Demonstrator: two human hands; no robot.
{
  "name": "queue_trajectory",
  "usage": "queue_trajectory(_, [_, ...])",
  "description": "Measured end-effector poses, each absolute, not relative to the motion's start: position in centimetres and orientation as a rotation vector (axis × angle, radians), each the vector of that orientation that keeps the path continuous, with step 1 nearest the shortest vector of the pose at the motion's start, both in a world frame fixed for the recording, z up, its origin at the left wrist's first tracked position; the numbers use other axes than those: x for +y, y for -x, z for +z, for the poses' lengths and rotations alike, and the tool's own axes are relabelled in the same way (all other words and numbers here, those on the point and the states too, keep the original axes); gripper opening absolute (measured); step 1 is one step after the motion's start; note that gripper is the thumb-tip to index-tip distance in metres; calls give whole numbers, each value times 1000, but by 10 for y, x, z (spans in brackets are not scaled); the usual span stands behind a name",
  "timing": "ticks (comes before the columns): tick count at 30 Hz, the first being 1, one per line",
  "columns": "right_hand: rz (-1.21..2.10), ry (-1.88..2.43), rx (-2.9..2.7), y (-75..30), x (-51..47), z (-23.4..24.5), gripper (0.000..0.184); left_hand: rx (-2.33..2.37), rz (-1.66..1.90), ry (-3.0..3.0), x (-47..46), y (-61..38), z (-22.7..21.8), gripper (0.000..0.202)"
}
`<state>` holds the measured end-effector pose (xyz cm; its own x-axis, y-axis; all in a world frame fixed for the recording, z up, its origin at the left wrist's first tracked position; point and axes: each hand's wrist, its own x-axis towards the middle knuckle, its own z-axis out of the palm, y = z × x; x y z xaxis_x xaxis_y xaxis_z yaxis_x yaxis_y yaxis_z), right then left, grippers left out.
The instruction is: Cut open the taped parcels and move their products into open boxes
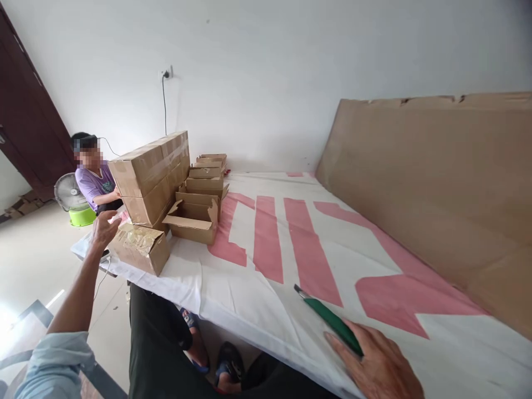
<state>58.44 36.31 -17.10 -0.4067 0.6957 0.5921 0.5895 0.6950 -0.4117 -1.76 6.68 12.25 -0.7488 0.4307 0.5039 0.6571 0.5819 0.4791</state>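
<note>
My left hand (103, 228) reaches far out to the left, fingers spread, just at the near corner of a small taped cardboard box (141, 247) on the table's left end. My right hand (376, 363) rests low at the near edge of the table, closed around a green-handled utility knife (330, 320) whose blade tip points away to the upper left. Behind the small box stand two large taped cartons (152, 174) stacked one on the other, and an open-flapped small box (193, 220).
A white cloth with pink markings (291, 244) covers the table. Several small boxes (208, 172) are stacked at the back. A big cardboard sheet (436, 188) leans on the right wall. Another person in purple (96, 183) sits beyond the cartons near a fan (68, 192). My legs are under the table edge.
</note>
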Motion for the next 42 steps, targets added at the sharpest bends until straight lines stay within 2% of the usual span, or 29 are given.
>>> queue_trajectory(6, [271, 1029, -2090, -580, 366, -169, 36, -2669, -1002, 686, 34, 24, 90, 50])
queue_trajectory(12, [270, 1027, -2071, -578, 368, -172, 34, -2748, -1071, 724, 37, 22, 74, 46])
queue_trajectory(16, [267, 1054, -2080, -579, 368, -173, 35, -2750, -1130, 775, 42, 12, 66, 58])
queue_trajectory(21, [235, 1044, -2105, -580, 369, -174, 35, -2741, -1252, 998, 62, -36, 38, 68])
queue_trajectory(25, [222, 1050, -2101, -580, 369, -173, 31, -2627, -1479, 1289, 86, -97, 15, 64])
queue_trajectory(28, [272, 1093, -2044, -577, 366, -165, 34, -2549, -1652, 1436, 102, -132, 4, 57])
queue_trajectory(31, [451, 1159, -1925, -565, 359, -149, 47, -2471, -1827, 1484, 117, -146, 0, 51])
queue_trajectory(34, [798, 1156, -1762, -540, 346, -126, 58, -2482, -2004, 1400, 127, -145, 1, 53])
queue_trajectory(38, [1292, 976, -1617, -498, 324, -93, 63, -2538, -2119, 1340, 131, -135, 4, 52])
queue_trajectory(42, [1521, 806, -1568, -465, 308, -74, 66, -2505, -2071, 1431, 135, -130, 2, 41])
